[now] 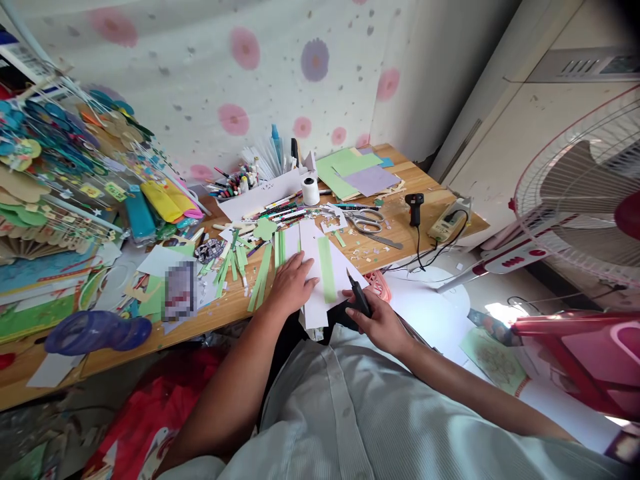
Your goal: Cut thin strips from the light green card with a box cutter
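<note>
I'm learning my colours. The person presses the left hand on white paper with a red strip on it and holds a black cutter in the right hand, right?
Not quite. In the head view, the strip on the white paper is green, not red. The rest holds: the left hand presses flat on the paper, and the right hand holds a black cutter.

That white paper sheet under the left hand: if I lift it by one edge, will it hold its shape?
Probably not. The white paper sheet looks thin and overhangs the table edge, so it would likely droop. The green strip on it may slide off. The left hand pins it flat.
</note>
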`<state>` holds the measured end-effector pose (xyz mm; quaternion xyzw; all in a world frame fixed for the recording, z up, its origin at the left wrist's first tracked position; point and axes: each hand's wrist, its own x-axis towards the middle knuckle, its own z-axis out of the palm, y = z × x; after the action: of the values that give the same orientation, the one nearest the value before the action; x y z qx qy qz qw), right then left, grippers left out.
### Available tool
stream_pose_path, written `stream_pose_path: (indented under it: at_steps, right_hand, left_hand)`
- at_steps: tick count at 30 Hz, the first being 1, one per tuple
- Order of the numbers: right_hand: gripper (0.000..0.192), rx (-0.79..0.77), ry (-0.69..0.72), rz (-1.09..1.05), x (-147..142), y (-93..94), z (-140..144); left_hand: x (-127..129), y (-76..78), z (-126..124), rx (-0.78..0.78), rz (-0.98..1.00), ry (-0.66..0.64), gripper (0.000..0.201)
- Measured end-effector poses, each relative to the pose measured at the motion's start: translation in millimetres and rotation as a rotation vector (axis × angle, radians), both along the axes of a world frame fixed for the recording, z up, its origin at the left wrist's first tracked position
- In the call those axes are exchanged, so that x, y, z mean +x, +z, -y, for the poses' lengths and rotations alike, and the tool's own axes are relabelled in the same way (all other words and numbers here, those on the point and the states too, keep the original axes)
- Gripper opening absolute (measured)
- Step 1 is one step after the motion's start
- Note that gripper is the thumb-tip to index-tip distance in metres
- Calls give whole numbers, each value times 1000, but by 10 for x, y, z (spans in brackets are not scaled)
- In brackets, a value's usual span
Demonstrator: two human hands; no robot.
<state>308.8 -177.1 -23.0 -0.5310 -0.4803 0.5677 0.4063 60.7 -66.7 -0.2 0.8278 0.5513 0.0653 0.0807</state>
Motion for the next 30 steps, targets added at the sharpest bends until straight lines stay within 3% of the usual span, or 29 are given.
stream_pose_path:
  at_steps: [9, 19, 30]
  right_hand:
    - [39, -88, 64, -116, -101, 121, -145]
    - [48, -186, 39, -288, -157, 204, -349]
    - [43, -189, 18, -342, -154, 181, -457]
  left_hand:
    - [72, -96, 118, 4, -66, -7, 63]
    - [18, 17, 189, 16, -42, -87, 56]
    - [73, 17, 171, 12, -30, -178, 60]
